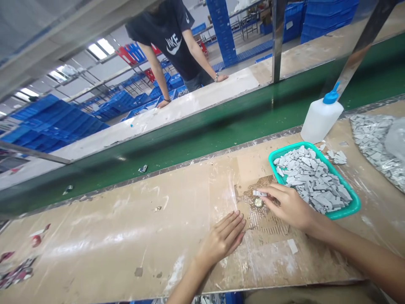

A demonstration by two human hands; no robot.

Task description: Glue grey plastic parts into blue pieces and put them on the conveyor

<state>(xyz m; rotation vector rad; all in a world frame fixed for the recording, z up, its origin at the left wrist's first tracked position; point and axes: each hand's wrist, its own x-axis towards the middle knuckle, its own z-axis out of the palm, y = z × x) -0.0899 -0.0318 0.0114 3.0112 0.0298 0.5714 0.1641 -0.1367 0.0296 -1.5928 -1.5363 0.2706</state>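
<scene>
My right hand [289, 207] pinches a small light-grey plastic piece [259, 193] between thumb and fingertips. Just below that piece is a small round cap-like dish [258, 202] with something pale and shiny in it, on a stained, torn patch of cardboard [268, 223]. My left hand [223, 236] lies flat on the worktable [183, 211] to the left of the patch, fingers stretched out, holding nothing. Right beside my right hand stands a turquoise basket [356, 207] heaped with similar grey pieces [313, 177].
Behind the basket stands a white squeeze bottle [321, 120] with a blue nozzle. A clear bag of grey pieces [379, 143] lies at the right. A green conveyor belt [202, 141] runs beyond the table; across it a person [177, 46] leans on the far ledge. Small coloured parts [19, 272] lie far left.
</scene>
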